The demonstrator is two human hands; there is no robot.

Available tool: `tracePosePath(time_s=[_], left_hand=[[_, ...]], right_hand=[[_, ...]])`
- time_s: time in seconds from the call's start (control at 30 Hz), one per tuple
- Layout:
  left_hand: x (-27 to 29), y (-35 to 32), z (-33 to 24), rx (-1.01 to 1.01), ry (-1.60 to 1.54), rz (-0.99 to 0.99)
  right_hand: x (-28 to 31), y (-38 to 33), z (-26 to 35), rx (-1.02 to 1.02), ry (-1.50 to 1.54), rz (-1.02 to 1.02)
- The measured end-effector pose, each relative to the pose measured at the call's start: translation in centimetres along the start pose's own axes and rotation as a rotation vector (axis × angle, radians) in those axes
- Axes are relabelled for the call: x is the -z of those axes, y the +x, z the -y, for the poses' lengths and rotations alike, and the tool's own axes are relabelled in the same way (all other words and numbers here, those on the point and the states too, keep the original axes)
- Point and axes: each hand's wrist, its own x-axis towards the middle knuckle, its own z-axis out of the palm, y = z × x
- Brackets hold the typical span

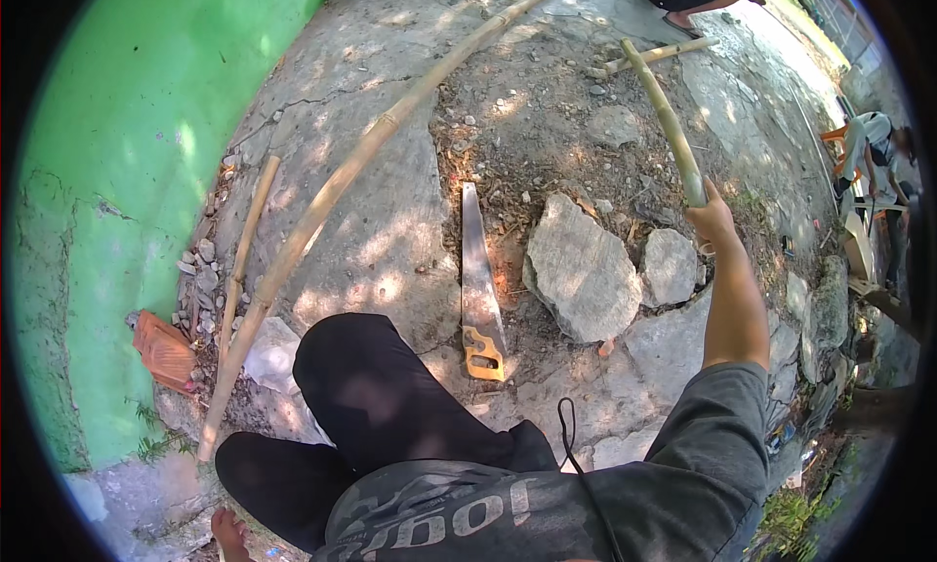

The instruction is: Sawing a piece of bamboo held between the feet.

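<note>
My right hand is closed around the near end of a short bamboo pole. The pole slants away from me, and its far end reaches a second bamboo piece lying crosswise on the ground. At the lower left edge, what looks like my left hand shows only in part beside my black-trousered leg; its grip is unclear. A hand saw with a yellow handle lies flat between my legs and a large flat stone, its tip pointing away.
A long bamboo pole runs diagonally along my left, with a shorter bamboo stick beside it. Near the green wall lies an orange-brown broken piece. A smaller stone sits right. Other people crouch or sit at far right.
</note>
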Motion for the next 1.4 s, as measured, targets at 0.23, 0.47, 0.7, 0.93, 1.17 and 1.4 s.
tracePosePath(time_s=[0.23,0.47,0.7,0.93,1.17,1.4], left_hand=[[-5.9,-2.1,-16.6,-0.552,0.152,-0.007],[-19.3,-15.5,-33.6,-1.155,0.444,0.144],[-29.0,-29.1,-40.7,-1.877,0.609,0.087],[-29.2,-32.0,-42.4,-2.011,0.762,-0.004],[-26.2,-29.5,-40.7,-1.689,0.847,0.411],[-21.2,-28.0,-39.7,-1.712,0.68,0.274]], right_hand=[[-2.1,-12.5,2.6,0.084,0.127,-0.029],[-2.6,-20.8,7.7,0.398,0.183,0.11],[-0.5,-24.0,16.2,0.785,-0.132,0.114],[2.0,-26.8,23.4,1.339,-0.211,0.054],[2.7,-28.3,27.2,1.638,-0.316,-0.121],[3.8,-31.3,30.8,1.652,-0.316,-0.172]])
